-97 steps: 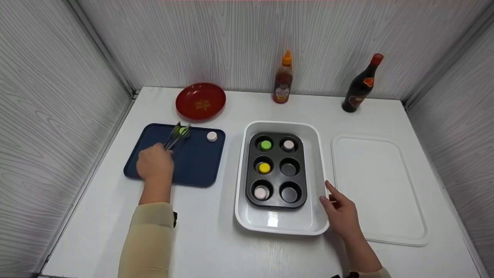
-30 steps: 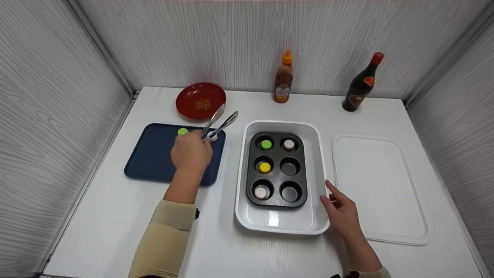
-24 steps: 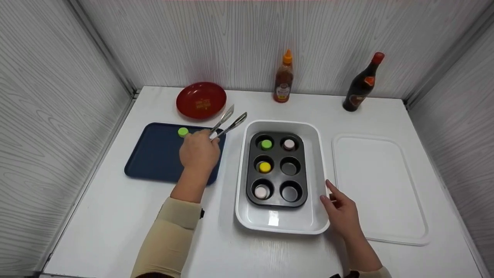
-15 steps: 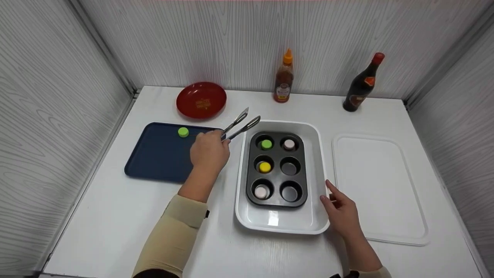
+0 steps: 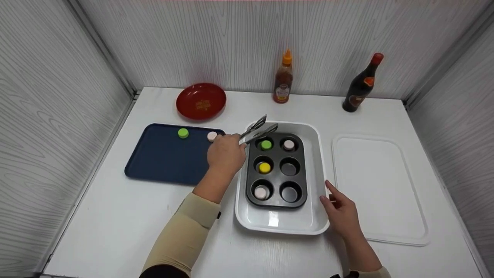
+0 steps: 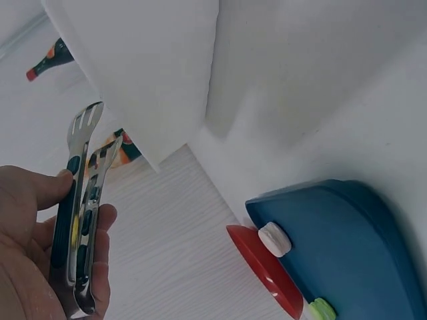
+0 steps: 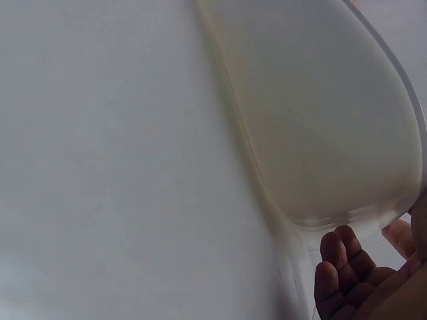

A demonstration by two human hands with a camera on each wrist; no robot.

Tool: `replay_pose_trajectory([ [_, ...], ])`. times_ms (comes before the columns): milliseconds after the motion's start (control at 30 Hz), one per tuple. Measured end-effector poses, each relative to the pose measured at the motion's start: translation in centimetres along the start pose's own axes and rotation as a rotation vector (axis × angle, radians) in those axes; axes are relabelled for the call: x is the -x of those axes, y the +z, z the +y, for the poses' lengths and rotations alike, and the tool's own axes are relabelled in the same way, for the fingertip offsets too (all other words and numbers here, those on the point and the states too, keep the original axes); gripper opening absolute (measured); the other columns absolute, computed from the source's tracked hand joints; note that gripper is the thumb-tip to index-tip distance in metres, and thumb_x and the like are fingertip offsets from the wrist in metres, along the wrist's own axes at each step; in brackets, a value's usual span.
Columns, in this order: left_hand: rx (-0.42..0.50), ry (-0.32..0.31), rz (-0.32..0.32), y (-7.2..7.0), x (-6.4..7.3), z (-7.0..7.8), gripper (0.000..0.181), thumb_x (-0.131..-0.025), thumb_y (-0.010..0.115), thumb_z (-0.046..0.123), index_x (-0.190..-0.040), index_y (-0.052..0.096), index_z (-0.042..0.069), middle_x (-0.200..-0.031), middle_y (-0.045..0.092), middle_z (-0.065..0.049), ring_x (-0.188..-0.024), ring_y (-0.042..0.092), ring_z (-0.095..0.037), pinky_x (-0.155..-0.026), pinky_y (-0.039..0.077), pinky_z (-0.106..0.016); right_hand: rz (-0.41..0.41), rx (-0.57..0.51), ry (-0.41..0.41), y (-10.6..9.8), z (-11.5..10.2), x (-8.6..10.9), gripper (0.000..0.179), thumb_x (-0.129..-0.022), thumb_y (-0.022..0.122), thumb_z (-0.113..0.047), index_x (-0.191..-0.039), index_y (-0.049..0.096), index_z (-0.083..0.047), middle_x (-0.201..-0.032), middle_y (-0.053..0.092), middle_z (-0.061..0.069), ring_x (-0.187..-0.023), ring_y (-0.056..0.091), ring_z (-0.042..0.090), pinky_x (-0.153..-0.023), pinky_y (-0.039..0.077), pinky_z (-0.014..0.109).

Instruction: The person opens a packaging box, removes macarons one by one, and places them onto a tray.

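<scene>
My left hand grips a pair of metal tongs, whose tips stand apart with nothing between them. In the head view the tongs reach over the upper left corner of a white tub. A dark muffin tin lies inside the tub; its cups hold a green disc, a yellow disc and pale pink discs. On the navy tray sit another green disc and a pale disc. My right hand pinches the tub's right rim between thumb and fingers.
A red dish stands behind the tray. Toward the back wall are a sauce bottle with an orange cap and a dark bottle with a red cap. To the right of the tub lies a flat white lid.
The left hand has carried the tongs rightward from the tray to the tub. The green disc, earlier between the tongs' tips, now sits free on the tray. My right hand stays put.
</scene>
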State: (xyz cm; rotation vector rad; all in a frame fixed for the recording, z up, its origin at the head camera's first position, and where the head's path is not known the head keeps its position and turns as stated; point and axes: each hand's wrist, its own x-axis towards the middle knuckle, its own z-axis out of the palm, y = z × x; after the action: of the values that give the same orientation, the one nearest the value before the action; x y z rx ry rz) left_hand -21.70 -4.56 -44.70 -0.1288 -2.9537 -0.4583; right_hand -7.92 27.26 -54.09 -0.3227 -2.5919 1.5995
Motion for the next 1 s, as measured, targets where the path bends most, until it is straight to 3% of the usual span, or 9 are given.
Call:
replay_pose_trajectory([
  [233,0.009,0.050,-0.035,0.6,0.2,1.0,0.026,-0.102,0.071,0.029,-0.118,0.078,0.011,-0.110,0.077,-0.010,-0.103,0.068,-0.035,-0.084,0.059,-0.051,0.005,-0.015,-0.001,0.0,0.1,0.0,0.052,-0.103,0.070,-0.009,-0.153,0.058,-0.015,-0.101,0.067,0.017,-0.082,0.065,0.022,-0.071,0.055,0.023],
  [400,-0.017,0.073,-0.098,1.0,0.1,1.7,0.029,-0.103,0.070,0.033,-0.122,0.077,0.012,-0.111,0.076,-0.010,-0.105,0.068,-0.032,-0.086,0.058,-0.050,0.012,-0.025,0.001,0.1,0.1,-0.1,0.053,-0.102,0.071,-0.009,-0.153,0.059,-0.015,-0.101,0.067,0.017,-0.082,0.065,0.022,-0.071,0.056,0.023],
  [667,-0.027,0.069,-0.163,1.5,-0.4,2.8,0.028,-0.104,0.069,0.036,-0.119,0.077,0.014,-0.107,0.076,-0.009,-0.102,0.069,-0.029,-0.083,0.058,-0.047,0.002,-0.034,0.012,0.0,-0.2,-0.1,0.052,-0.103,0.071,-0.011,-0.153,0.058,-0.015,-0.102,0.067,0.015,-0.083,0.065,0.021,-0.070,0.055,0.022],
  [1000,-0.054,0.079,-0.207,2.6,-0.8,3.1,0.030,-0.105,0.067,0.035,-0.123,0.076,0.014,-0.110,0.075,-0.011,-0.104,0.070,-0.030,-0.084,0.059,-0.047,0.001,0.017,0.025,0.0,-0.2,0.0,0.053,-0.104,0.069,-0.012,-0.155,0.056,-0.017,-0.104,0.067,0.018,-0.085,0.065,0.022,-0.071,0.055,0.022],
])
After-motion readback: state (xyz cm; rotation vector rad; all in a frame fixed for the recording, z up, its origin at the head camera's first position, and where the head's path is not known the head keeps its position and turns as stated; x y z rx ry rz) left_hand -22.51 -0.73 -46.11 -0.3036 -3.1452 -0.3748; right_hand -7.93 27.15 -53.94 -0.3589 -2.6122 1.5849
